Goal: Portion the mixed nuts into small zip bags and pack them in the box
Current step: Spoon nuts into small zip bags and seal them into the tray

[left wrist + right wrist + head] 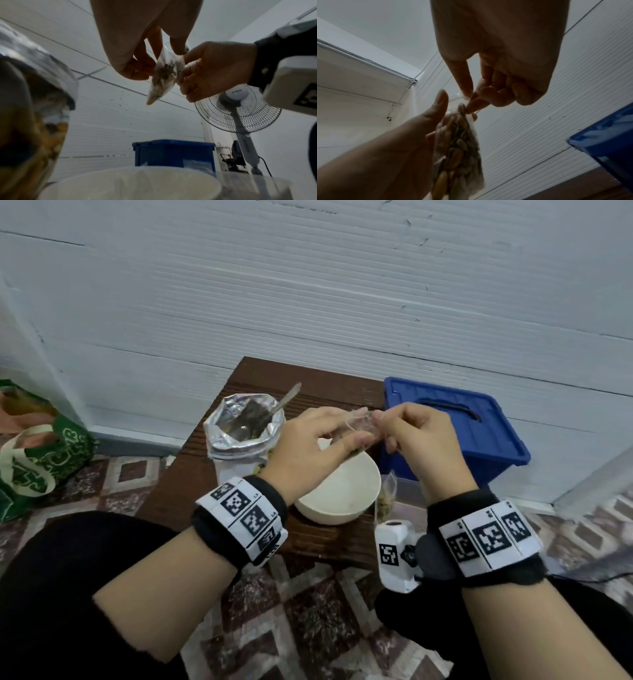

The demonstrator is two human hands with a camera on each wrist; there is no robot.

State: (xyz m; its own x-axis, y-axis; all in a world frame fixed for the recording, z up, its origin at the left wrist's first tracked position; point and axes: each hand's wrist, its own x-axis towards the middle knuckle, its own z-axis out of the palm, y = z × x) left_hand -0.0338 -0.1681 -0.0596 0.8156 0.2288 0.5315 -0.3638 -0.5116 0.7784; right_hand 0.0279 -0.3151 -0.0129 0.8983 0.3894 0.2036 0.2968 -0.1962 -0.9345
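Low brown table [191,474]: the open foil nut pouch [245,424] with a spoon [289,398] stands at its left, the white bowl [339,494] at its centre. A clear strip of tabletop remains behind the pouch, towards the wall. The blue box [455,426] stands just beside the table's right edge, lid on. A second filled bag [385,498], apparently leaning by the bowl, narrows the gap between bowl and box.

White ribbed wall [308,285]; patterned floor [308,611]; fan [238,108].
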